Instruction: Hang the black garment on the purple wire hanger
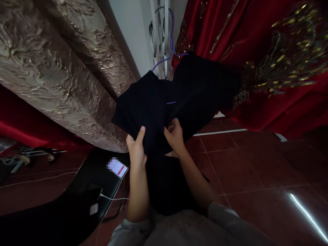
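A dark navy or black shirt (143, 99) hangs in front of me on a purple wire hanger (172, 48), whose hook is up on a white metal rack (161, 37). My left hand (137, 147) grips the shirt's left front, thumb on top and fingers hidden behind the cloth. At the middle of the front, my right hand (174, 134) pinches the fabric near the opening edge, fingers curled. A short piece of the hanger's lower bar shows through the opening above my right hand. The dark cloth makes finer details hard to see.
Shiny red fabric with gold sequins (287, 58) hangs at right. A beige textured curtain (69, 78) hangs at left. Below it, a black bench (84, 164) bears a lit phone (119, 169), a second dark device and a white cable. The floor (251, 164) is red tile.
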A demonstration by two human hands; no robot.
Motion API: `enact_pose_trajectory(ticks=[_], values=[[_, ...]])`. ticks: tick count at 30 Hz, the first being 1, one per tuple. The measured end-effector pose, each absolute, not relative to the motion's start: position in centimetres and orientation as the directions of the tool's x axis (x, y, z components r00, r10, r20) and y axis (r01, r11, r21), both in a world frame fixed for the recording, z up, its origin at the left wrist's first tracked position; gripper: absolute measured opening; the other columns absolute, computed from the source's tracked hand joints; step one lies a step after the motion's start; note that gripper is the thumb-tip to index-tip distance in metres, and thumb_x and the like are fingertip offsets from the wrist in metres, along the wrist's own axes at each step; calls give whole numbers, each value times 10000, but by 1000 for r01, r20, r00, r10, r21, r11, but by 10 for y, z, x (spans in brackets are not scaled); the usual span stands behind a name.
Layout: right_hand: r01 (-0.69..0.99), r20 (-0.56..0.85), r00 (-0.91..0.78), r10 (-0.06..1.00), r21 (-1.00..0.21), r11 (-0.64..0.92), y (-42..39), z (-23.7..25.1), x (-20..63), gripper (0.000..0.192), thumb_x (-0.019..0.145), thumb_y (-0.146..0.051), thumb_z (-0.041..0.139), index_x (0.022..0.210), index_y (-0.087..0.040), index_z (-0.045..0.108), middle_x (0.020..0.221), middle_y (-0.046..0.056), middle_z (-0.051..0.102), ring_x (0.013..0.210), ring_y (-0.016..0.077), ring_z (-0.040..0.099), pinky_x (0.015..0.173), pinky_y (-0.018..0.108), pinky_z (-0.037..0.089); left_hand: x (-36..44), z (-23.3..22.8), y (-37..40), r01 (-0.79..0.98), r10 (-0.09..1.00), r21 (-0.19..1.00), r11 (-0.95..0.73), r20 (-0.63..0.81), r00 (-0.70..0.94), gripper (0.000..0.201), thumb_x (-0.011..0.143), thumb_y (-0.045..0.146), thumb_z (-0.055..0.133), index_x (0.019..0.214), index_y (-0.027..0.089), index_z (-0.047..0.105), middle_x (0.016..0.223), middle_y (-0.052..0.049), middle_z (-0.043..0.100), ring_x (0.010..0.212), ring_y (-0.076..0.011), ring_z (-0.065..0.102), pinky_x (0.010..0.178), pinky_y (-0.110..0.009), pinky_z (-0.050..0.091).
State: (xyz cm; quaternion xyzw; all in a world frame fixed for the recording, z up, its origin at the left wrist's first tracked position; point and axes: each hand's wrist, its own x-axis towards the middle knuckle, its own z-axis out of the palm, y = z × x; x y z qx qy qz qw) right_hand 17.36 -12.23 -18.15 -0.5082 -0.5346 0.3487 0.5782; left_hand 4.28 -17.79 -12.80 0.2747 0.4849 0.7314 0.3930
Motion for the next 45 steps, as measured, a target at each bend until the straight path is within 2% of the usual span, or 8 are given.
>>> enact_pose_trajectory(ticks=[4, 8, 10, 14, 25, 32, 39, 45], values=[[60, 60, 38, 997, -997, 58, -141, -195, 188, 313, 826, -464, 667, 743, -175, 580, 638, -10, 529, 596, 122, 492, 545, 246, 361, 31, -134, -176, -13, 752, 933, -360, 282, -595, 428, 848, 338, 781, 1219, 174, 645, 1270, -112, 689, 1241, -255, 647, 1152, -415, 474], [2, 115, 105, 988, -993, 115, -153, -170, 209, 496, 857, -513, 691, 569, -186, 454, 545, -34, 397, 528, 84, 363, 504, 243, 274, 25, -148, -167, 315, 541, 847, -429, 520, -662, 556, 828, 232, 760, 1334, 227, 531, 1447, -85, 542, 1391, -217, 502, 1225, -381, 359], [-28, 140, 123, 983, -989, 144, -158, -158, 209, 545, 854, -525, 714, 547, -188, 416, 531, -37, 371, 517, 78, 332, 495, 244, 251, 31, -152, -166, 306, 659, 858, -411, 512, -551, 417, 840, 208, 746, 1232, 224, 604, 1319, -74, 609, 1289, -211, 567, 1169, -361, 410], [-60, 143, 48, 989, -987, 146, -164, -154, 200, 533, 871, -585, 699, 572, -180, 526, 531, -15, 456, 522, 96, 394, 502, 254, 284, 55, -156, -170, 174, 935, 923, -344, 353, -26, 177, 867, 193, 711, 1035, 200, 658, 995, -57, 681, 1001, -213, 670, 971, -338, 524], [-249, 81, -297, 951, -968, 4, -162, -145, 211, 325, 922, -429, 640, 728, -170, 659, 541, -26, 547, 513, 83, 485, 546, 220, 362, 76, -161, -170, 276, 871, 863, -423, 471, -136, 71, 956, 233, 587, 918, 199, 637, 831, -18, 622, 801, -170, 605, 782, -280, 481], [-263, 18, -164, 986, -964, -27, -157, -145, 206, 297, 836, -369, 626, 629, -161, 669, 440, -24, 501, 407, 72, 418, 460, 220, 287, 79, -161, -169, 300, 864, 851, -431, 485, -136, 95, 912, 151, 585, 862, 194, 654, 811, -13, 643, 798, -171, 608, 767, -285, 468], [-317, 249, 162, 955, -903, 289, -77, -42, 216, 356, 945, -283, 522, 630, -155, 627, 503, -13, 537, 385, 45, 338, 416, 214, 188, 83, -196, -139, 379, 874, 852, -362, 451, -179, 56, 852, 140, 595, 840, 190, 617, 749, 11, 582, 731, -153, 574, 727, -270, 444], [-192, 434, 15, 901, -883, 429, -62, -19, 217, 297, 937, -256, 547, 695, -149, 682, 466, -5, 525, 388, 85, 372, 428, 235, 235, 73, -119, -124, 360, 865, 789, -497, 421, 272, 169, 854, 124, 676, 1003, 190, 719, 892, -38, 726, 830, -188, 698, 827, -316, 525]])
